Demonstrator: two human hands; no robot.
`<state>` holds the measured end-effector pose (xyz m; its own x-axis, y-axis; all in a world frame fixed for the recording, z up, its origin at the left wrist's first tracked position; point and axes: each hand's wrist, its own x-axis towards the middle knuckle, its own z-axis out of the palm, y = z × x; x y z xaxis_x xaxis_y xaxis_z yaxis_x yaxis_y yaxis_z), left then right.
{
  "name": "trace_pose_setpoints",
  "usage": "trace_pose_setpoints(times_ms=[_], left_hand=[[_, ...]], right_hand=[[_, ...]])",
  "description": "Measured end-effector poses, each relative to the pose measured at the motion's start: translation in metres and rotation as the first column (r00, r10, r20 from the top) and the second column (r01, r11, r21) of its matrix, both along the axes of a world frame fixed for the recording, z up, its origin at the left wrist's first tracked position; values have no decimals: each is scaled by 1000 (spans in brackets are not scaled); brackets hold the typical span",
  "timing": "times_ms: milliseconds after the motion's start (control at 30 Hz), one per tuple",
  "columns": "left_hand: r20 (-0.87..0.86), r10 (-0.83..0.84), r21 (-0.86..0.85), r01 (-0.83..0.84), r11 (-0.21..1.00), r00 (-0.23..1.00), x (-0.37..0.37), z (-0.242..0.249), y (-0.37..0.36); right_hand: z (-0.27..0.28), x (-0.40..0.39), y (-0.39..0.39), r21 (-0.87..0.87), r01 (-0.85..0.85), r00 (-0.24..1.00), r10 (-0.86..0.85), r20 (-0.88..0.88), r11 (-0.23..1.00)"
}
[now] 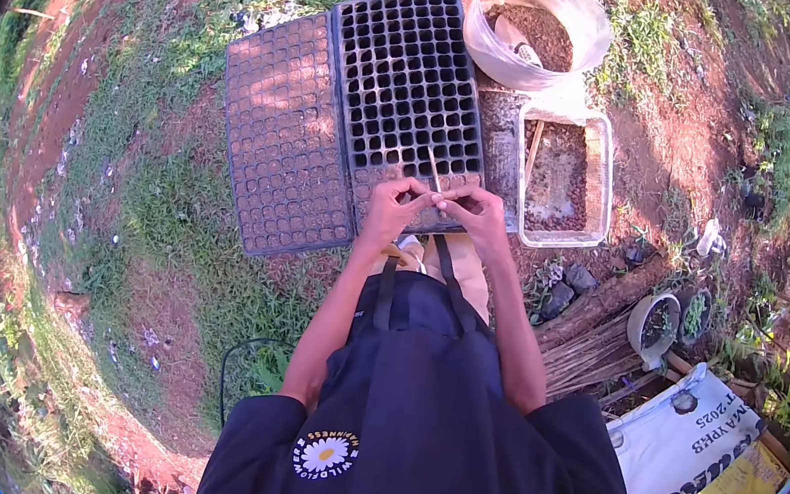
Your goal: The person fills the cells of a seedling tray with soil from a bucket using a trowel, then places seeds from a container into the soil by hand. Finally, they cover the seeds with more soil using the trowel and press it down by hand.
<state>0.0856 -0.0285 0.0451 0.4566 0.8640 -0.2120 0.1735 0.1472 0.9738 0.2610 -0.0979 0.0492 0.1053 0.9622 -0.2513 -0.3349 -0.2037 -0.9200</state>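
Observation:
My left hand and my right hand meet over the near end of a black seedling tray. Both are closed, fingertips pinched together around a thin stick that points away from me. Small details between the fingertips are hidden. The tray's far cells are hollow, while its nearest rows hold brown soil. Against its left side lies a second seedling tray, its cells filled with soil.
A whitish round tub with soil and a scoop stands beyond the tray. To the right is a clear rectangular container holding a wooden stick and reddish-brown bits. Logs, a small pot and a printed sack lie farther right.

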Motion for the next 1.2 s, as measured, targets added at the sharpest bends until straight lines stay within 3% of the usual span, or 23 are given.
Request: trace_pose_setpoints(times_ms=[133, 267, 400, 467, 600, 667, 767, 867, 933, 1067, 1133, 1200], left_hand=[[25, -66, -34, 67, 997, 997, 13, -8, -3], [37, -79, 14, 78, 997, 996, 36, -17, -8], [-61, -82, 3, 83, 997, 995, 64, 0, -18], [-78, -79, -13, 79, 997, 994, 76, 11, -22], [-146, -120, 4, 122, 993, 982, 91, 19, -32], [-202, -72, 185, 111, 977, 977, 98, 9, -37], [-185, -71, 139, 97, 986, 980, 107, 10, -43], [-158, -50, 104, 67, 992, 986, 112, 6, -46], [-150, -37, 93, 52, 994, 988, 114, 3, -48], [-88, -21, 63, 27, 998, 996, 111, 1, -49], [-147, -13, 60, 22, 998, 989, 107, 1, -48], [-73, 22, 53, -18, 998, 997, 107, 1, -50]], right_hand=[[-6, 10, -12, -11, 38, 999, -38, 19, 999], [-10, 18, -22, -35, 153, 983, -156, -96, 988], [-18, 38, -34, -97, 196, 980, -199, -20, 976], [-25, 51, -40, -180, 193, 980, -197, -7, 965], [-13, 75, -51, -144, 131, 987, -143, -74, 981], [-17, 83, -53, -168, 120, 991, -128, -33, 978], [-22, 94, -57, -165, 115, 990, -127, -65, 980], [-24, 114, -56, -212, 149, 988, -153, -3, 966], [-30, 130, -53, -309, 251, 963, -205, 173, 917], [-61, 169, -61, -198, 337, 884, -237, 403, 920], [-61, 180, -62, -189, 371, 862, -262, 433, 909], [-67, 189, -51, -164, 403, 837, -290, 465, 900]])
